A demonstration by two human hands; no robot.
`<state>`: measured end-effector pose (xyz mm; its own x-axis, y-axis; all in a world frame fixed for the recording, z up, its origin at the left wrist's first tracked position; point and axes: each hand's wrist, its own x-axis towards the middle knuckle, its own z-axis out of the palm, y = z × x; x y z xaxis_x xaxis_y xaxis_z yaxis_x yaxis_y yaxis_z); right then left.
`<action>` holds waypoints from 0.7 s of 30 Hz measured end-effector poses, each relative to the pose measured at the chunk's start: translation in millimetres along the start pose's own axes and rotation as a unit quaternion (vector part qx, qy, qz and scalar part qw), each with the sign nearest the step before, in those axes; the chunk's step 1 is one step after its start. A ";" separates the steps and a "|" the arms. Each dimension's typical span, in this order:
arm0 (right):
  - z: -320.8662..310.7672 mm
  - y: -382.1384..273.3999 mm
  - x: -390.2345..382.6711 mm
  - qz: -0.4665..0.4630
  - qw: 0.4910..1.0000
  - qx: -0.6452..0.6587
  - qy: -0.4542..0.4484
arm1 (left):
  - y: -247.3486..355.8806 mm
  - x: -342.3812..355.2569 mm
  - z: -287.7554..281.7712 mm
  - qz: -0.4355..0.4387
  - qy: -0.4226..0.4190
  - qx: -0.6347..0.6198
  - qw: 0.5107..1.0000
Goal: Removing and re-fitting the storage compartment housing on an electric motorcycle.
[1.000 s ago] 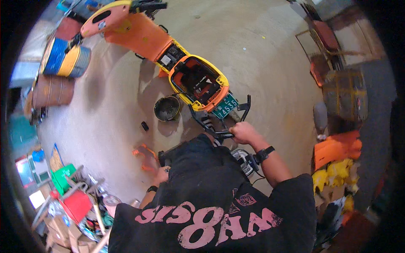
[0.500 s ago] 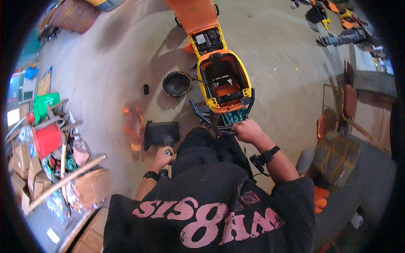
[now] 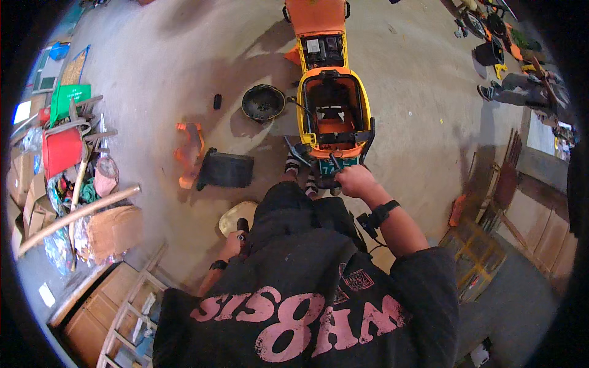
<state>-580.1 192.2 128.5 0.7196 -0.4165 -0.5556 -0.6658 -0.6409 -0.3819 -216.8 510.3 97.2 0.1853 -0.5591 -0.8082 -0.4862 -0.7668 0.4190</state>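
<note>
One broad concrete floor (image 3: 423, 80) opens below me, and there, top centre, stands the orange-and-yellow scooter (image 3: 324, 69), tail toward me, its storage well uncovered. Over on the right I pick up another person's grey-clad legs (image 3: 518, 92). Left of the scooter I've got a dark slab (image 3: 226, 169), then a round black basin (image 3: 265, 116) near the yellow bodywork, and an orange plastic piece (image 3: 199, 147) just beside the slab. A pale rounded thing (image 3: 236, 213) shows just beyond the left hand (image 3: 232, 245).

Now the hands! My right hand (image 3: 356, 181) is at the scooter's tail, fingers curled tight; my left sits low beside the black shirt (image 3: 307, 276), also closed. By the right fist, a green plate (image 3: 326, 167). That fist has a dark bar (image 3: 335, 163); I can't tell whether it's fastened to the scooter. The left grips a small dark object (image 3: 243, 226), too hidden to identify. Smallest, a black item (image 3: 217, 102) lies left of the basin.
</note>
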 end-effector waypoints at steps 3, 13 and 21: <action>1.1 1.5 -5.4 0.040 0.997 -0.016 -0.061 | 2.8 1.8 19.5 -0.014 -0.041 -0.065 0.997; -6.7 -4.3 7.1 0.045 0.998 -0.018 -0.031 | -17.2 34.0 41.5 0.086 0.058 -0.198 0.975; -18.6 16.6 -0.1 0.101 0.994 0.023 -0.039 | 26.3 28.1 22.1 0.072 0.027 -0.120 0.990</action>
<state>-587.5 169.7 135.9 0.5532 -0.4815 -0.6797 -0.8053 -0.5179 -0.2886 -243.3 481.4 76.4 0.1767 -0.6785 -0.7130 -0.2942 -0.7277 0.6196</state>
